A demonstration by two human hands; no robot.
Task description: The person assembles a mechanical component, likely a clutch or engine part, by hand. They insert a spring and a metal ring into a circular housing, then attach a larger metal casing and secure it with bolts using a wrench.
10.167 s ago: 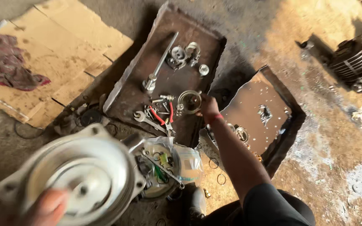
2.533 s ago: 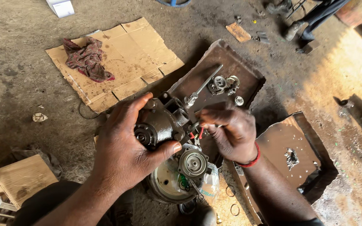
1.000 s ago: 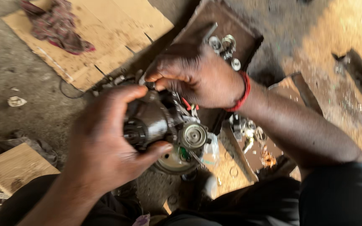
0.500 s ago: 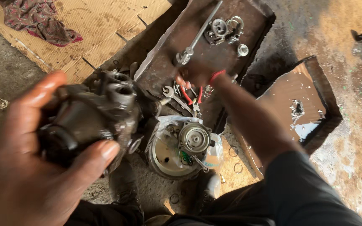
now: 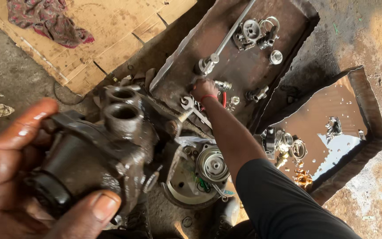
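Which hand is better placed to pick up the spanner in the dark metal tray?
The right hand. It is already stretched out over the tray, right beside the spanner. The left hand is close to the camera, fully wrapped around the greasy engine part.

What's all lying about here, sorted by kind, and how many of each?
Metal trays, one holding liquid: 2
Dark engine part in the left hand, namely: 1
Long socket wrench: 1
Cardboard sheet: 1
Rag: 1
Right hand reaching into a tray
Total: 6
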